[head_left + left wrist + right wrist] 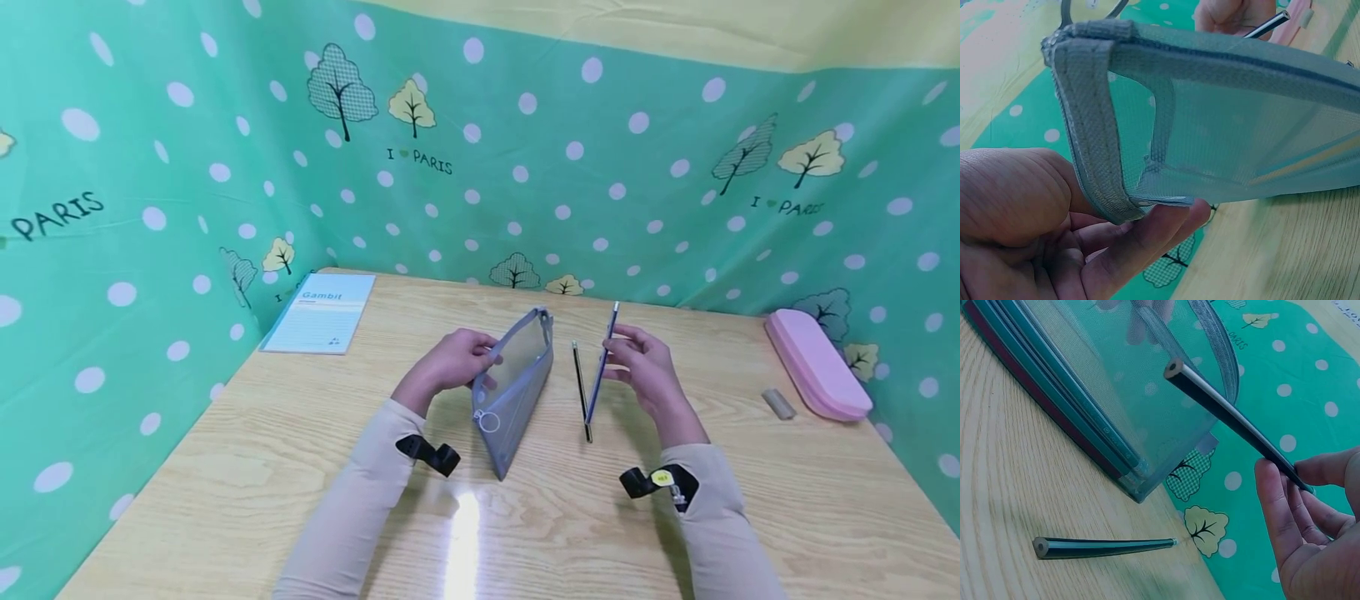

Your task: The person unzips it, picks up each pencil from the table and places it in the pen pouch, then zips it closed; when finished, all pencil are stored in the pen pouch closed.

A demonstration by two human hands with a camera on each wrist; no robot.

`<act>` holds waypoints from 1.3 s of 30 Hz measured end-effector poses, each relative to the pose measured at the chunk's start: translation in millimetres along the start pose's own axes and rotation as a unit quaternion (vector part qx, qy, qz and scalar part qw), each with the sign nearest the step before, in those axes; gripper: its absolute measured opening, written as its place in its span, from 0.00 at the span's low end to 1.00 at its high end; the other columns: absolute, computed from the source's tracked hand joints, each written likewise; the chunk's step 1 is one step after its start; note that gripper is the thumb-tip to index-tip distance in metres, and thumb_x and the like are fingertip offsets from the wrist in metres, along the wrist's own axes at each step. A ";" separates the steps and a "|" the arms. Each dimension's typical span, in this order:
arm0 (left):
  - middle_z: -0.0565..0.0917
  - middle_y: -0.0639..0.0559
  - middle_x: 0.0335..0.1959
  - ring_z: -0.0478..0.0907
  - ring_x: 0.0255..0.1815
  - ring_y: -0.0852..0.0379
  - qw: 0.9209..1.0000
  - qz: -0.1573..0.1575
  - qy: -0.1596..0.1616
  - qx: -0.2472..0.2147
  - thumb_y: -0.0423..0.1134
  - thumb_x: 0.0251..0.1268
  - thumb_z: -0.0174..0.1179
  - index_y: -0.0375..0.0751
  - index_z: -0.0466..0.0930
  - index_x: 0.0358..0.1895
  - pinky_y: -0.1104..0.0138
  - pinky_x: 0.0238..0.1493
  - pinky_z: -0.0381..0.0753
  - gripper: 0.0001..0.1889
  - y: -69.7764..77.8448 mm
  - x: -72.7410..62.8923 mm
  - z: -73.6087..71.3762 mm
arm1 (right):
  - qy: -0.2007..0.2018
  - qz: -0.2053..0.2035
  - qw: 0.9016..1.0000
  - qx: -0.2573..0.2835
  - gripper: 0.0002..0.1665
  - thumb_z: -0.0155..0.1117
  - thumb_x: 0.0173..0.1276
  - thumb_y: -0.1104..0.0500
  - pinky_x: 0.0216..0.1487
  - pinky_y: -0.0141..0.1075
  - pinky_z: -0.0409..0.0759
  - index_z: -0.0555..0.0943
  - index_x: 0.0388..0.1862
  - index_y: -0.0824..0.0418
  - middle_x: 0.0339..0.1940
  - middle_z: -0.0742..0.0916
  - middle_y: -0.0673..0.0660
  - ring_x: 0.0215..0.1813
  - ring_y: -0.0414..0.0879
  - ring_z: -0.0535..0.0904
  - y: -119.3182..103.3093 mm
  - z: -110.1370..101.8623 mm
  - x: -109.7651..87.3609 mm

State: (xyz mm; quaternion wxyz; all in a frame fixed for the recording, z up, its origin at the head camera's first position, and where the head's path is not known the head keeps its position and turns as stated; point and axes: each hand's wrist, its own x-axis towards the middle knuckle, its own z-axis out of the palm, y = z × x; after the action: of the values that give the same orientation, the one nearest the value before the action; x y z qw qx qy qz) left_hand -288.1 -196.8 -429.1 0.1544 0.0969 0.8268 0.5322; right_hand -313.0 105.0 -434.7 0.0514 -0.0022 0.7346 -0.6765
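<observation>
My left hand [453, 360] grips the upper edge of a grey mesh zip pouch [516, 414], holding its mouth open. The zipper pull is a ring [489, 422] hanging near my side. Through the mesh, several pencils [1107, 434] show lying along the bottom of the pouch. To the right, my right hand [647, 369] pinches a blue pencil [597, 385] near its far end, with the blunt, unsharpened end tilted down toward me. A dark striped pencil [1107, 547] lies on the table between the pouch and my right hand.
A pink pencil case [817, 364] sits at the table's right side, with a small grey eraser-like block [778, 404] next to it. At the back left lies a light blue notebook [321, 315]. Green dotted cloth [480, 167] hangs behind the wooden table [225, 500].
</observation>
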 end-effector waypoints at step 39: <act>0.83 0.31 0.59 0.90 0.39 0.46 1.000 -0.001 -0.005 -0.002 0.27 0.79 0.49 0.23 0.70 0.70 0.62 0.41 0.92 0.21 3.1 -3.0 0.6 | -0.002 -0.027 0.998 0.053 0.44 0.55 0.77 0.70 0.40 0.29 0.89 0.50 0.86 0.57 0.36 0.83 0.46 0.37 0.38 0.83 -27.1 36.2 -15.7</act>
State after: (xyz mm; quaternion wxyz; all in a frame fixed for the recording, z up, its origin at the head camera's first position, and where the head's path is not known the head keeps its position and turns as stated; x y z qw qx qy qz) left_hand -285.1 -195.9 -426.1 0.1596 0.0985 0.8248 0.5334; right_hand -296.3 67.9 -409.5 0.0347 -0.0209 0.6970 -0.7159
